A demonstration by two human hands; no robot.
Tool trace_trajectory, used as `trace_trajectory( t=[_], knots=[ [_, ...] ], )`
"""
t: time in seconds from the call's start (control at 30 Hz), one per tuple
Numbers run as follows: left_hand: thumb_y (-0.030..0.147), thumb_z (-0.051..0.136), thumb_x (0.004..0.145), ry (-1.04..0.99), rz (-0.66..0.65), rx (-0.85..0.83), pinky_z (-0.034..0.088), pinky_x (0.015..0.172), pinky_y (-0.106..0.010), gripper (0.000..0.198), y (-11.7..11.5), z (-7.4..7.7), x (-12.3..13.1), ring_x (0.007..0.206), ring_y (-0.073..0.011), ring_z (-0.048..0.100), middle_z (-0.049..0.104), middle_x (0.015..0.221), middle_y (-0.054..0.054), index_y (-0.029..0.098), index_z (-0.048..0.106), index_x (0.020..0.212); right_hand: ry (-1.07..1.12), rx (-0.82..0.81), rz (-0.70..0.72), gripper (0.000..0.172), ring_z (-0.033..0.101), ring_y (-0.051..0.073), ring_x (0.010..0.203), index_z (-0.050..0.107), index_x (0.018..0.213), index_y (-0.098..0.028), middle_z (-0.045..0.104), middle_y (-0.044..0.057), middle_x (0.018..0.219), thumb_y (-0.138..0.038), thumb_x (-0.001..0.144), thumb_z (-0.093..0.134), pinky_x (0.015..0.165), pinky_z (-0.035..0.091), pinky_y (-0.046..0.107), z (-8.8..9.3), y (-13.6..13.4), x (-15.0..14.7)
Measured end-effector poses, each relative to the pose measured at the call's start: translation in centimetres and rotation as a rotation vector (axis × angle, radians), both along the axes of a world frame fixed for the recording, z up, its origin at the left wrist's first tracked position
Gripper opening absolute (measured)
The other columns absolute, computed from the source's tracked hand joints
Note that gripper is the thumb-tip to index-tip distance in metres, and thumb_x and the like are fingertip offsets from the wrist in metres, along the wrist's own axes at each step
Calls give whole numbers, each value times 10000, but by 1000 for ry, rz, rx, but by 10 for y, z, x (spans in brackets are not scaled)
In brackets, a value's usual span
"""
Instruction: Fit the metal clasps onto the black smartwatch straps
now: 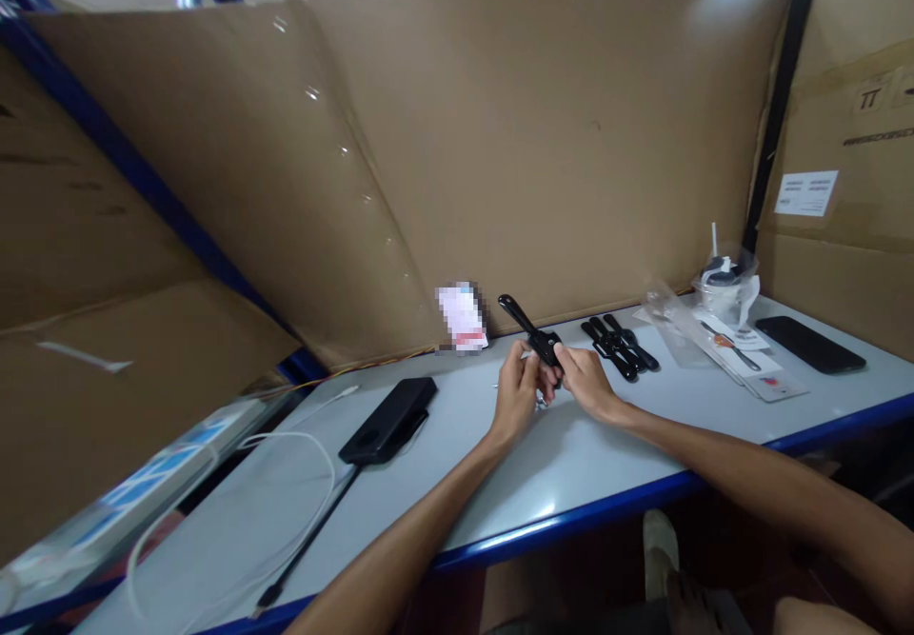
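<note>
hands: left hand (515, 386) and right hand (584, 378) both pinch the black strap (528, 326), held just above the counter (571, 468) | right: spare straps (618, 345), phone (810, 343) | left: power bank (389, 418), white cable (300, 449) (cardboard wall (500, 140) close behind)

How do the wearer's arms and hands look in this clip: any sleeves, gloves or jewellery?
The left forearm and right forearm are bare, no sleeves in view. The left hand and right hand are ungloved; no watch, bracelet or ring shows on either.
</note>
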State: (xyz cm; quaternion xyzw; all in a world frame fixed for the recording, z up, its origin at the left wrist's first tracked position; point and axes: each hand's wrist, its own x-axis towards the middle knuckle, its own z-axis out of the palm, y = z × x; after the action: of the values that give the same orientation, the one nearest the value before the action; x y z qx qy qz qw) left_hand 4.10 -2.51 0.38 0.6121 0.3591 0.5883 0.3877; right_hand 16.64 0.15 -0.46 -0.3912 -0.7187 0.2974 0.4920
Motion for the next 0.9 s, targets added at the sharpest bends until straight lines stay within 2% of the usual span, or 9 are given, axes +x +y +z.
trace_trajectory(
  t=[0.3,0.33,0.4,0.47,0.53,0.57,0.67,0.73,0.9],
  knots=[
    [569,504,891,50,-24,-30,396,388,-186,371,9,1,-5,395,-84,505,571,603,66,215,393,908,-27,26,-67,637,545,152,582,464,574,-208,519,24,516,-637,960,195,555,353,240,-2,5,2],
    [560,492,896,68,5,-24,371,387,-179,357,13,3,-9,387,-78,483,560,597,72,217,394,918,-26,22,-84,637,546,152,579,463,571,-208,523,26,519,-638,959,198,555,352,241,-3,7,3],
    [500,444,923,122,148,33,311,394,-169,291,22,7,-23,384,-66,424,527,578,80,210,423,946,-21,10,-112,639,546,150,569,464,566,-207,529,27,524,-638,959,203,557,350,243,-3,12,7],
    [396,455,914,312,257,108,299,444,-174,203,28,13,-40,426,-64,399,483,554,80,195,475,906,-21,-3,-136,640,539,147,551,466,564,-208,524,23,518,-635,961,202,559,350,243,-4,19,11],
    [264,491,854,629,199,135,335,524,-193,100,29,18,-55,514,-81,450,512,572,56,178,538,870,-32,-14,-162,636,533,147,535,472,565,-208,515,19,505,-621,965,201,563,351,245,-5,24,15],
    [215,490,824,792,126,112,333,542,-202,92,29,20,-61,534,-87,457,530,580,46,173,568,850,-41,-17,-175,631,534,149,533,475,565,-208,515,19,501,-609,969,202,566,352,247,-6,27,17],
    [173,496,780,1120,-83,22,333,578,-222,158,24,24,-68,598,-106,497,609,668,18,173,634,856,-73,-18,-191,601,551,152,549,476,565,-207,536,24,509,-550,982,212,582,357,248,-7,30,21],
    [203,539,771,1239,-143,-21,334,595,-230,161,21,24,-69,638,-118,522,640,731,9,182,650,885,-96,-24,-190,580,561,152,560,472,559,-206,546,27,515,-507,987,222,588,358,247,-7,30,21],
    [326,626,770,1397,-126,-141,322,600,-248,154,20,20,-70,685,-145,547,656,781,-10,187,619,836,-113,-59,-174,535,582,155,589,484,562,-201,575,36,546,-437,986,258,599,366,245,-6,28,19]
  ],
)
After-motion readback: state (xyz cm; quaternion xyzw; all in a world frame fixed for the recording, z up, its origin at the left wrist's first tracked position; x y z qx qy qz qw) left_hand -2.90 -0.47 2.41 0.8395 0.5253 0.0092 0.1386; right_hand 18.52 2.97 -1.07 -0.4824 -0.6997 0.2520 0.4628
